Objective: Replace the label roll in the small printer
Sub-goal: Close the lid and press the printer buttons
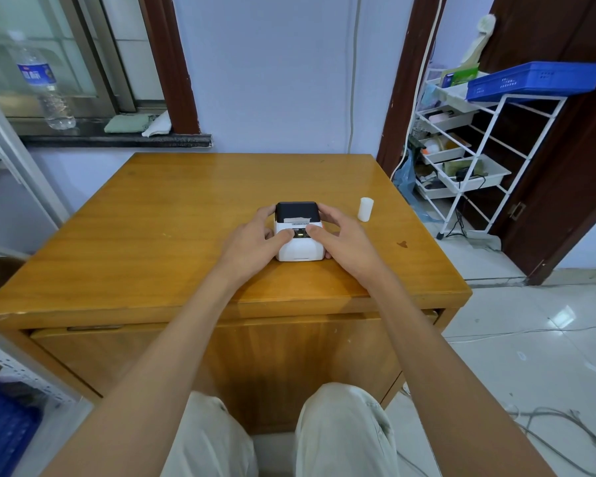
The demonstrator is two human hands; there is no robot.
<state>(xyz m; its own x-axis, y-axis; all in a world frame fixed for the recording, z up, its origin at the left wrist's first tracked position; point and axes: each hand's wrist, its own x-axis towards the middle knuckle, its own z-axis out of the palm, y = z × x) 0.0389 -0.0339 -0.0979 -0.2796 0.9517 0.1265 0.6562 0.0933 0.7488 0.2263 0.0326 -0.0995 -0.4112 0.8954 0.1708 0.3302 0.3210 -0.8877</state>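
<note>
A small white printer (300,247) with a black lid sits near the middle of the wooden table (159,215). A strip of label paper shows at the lid's front edge. My left hand (252,241) holds the printer's left side, its thumb on the front panel. Around the right side wraps my right hand (344,239), with its thumb beside the small display. A white label roll (365,209) stands upright on the table, to the right of the printer and apart from my hands.
The table's front edge lies close to my knees. A white wire rack (468,156) with trays and a blue crate (534,80) stands to the right. On the window sill at the back left is a water bottle (45,80). Cables run over the tiled floor at right.
</note>
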